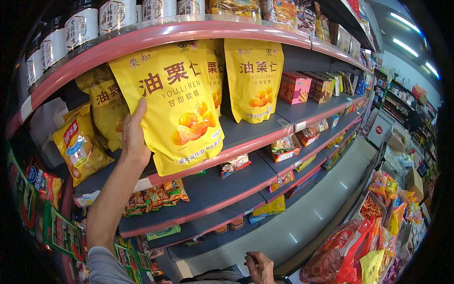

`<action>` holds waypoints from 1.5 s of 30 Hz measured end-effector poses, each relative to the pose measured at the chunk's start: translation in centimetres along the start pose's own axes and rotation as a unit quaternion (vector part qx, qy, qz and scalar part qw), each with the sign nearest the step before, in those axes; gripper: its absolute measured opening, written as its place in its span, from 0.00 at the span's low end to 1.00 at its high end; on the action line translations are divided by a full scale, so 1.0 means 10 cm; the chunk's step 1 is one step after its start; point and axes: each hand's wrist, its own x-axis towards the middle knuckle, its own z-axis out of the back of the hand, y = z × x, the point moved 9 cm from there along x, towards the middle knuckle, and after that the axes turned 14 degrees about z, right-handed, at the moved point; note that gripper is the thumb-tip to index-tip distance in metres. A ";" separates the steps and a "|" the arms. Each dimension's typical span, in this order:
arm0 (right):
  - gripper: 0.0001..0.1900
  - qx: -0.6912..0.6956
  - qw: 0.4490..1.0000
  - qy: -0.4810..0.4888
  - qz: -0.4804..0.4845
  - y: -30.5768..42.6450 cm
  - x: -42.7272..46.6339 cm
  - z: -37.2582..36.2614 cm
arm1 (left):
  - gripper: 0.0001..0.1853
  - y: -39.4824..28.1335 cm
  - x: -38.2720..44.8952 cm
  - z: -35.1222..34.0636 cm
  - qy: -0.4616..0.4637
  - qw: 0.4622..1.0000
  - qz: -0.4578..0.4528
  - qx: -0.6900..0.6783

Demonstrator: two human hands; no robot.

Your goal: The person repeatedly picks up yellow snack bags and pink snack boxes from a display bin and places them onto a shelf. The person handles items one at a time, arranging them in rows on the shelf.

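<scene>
My left hand (136,136) grips the left edge of a yellow stand-up pouch of chestnut kernels (184,106), thumb on its printed front. The pouch tilts a little and hangs in front of the red-edged shelf, covering part of that edge. Behind it, to the right, another such pouch (253,81) stands upright on the shelf. One more matching pouch (110,106) leans at the left behind my wrist, beside a yellow bag of potato chips (81,145). Low in the view, my right hand (260,266) hangs over the floor, fingers loosely curled with nothing seen in them.
White-labelled jars (117,16) line the shelf above. Snack boxes (295,87) stand further along the pouch shelf. Small snack packets (156,197) lie on a lower shelf. The tiled aisle floor (312,213) runs between the shelving and a display of bagged snacks (330,248) at right.
</scene>
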 end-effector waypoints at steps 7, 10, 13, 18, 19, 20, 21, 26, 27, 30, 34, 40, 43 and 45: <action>0.09 -0.023 1.000 0.006 0.011 0.04 0.06 -0.14 | 0.24 0.05 0.17 0.11 0.014 0.997 -0.065 0.034; 0.09 -0.003 0.997 0.058 -0.051 -0.01 0.17 -0.32 | 0.25 0.09 0.34 0.14 0.026 0.995 -0.088 0.046; 0.07 -0.001 0.995 0.065 0.071 0.29 0.52 -0.42 | 0.26 0.18 0.33 0.18 0.002 0.992 -0.089 0.093; 0.07 0.002 0.985 0.005 0.173 0.65 1.10 -0.22 | 0.28 0.21 0.25 0.07 0.023 0.990 -0.040 0.134; 0.08 0.006 0.982 0.007 0.186 0.73 1.23 -0.17 | 0.29 0.23 0.22 0.07 0.025 0.988 -0.038 0.147; 0.10 0.010 0.980 0.009 0.200 0.80 1.36 -0.12 | 0.29 0.25 0.20 0.06 0.027 0.986 -0.037 0.160; 0.11 0.013 0.977 0.010 0.212 0.87 1.50 -0.06 | 0.29 0.30 0.19 0.04 0.036 0.987 -0.034 0.153; 0.10 0.031 0.958 0.015 0.285 1.13 2.22 0.08 | 0.29 0.47 0.20 0.13 0.010 0.995 -0.001 0.103; 0.10 0.024 0.951 0.015 0.307 1.20 2.34 0.09 | 0.29 0.47 0.20 0.16 -0.009 0.995 -0.004 0.102; 0.10 0.004 0.933 0.027 0.359 1.35 2.68 0.15 | 0.29 0.50 0.19 0.23 -0.062 0.994 -0.013 0.090; 0.11 -0.014 0.909 0.037 0.414 1.38 3.07 0.19 | 0.28 0.52 0.08 0.33 -0.142 0.984 -0.067 0.086; 0.13 -0.071 0.867 0.102 0.483 1.59 3.60 -0.04 | 0.29 0.49 -0.16 0.61 -0.248 0.956 -0.136 0.077; 0.15 -0.106 0.846 0.143 0.502 1.60 3.81 -0.29 | 0.31 0.48 -0.16 0.50 -0.232 0.957 -0.157 0.079; 0.16 -0.132 0.836 0.158 0.510 1.57 3.96 -0.44 | 0.31 0.48 -0.13 0.40 -0.210 0.961 -0.162 0.079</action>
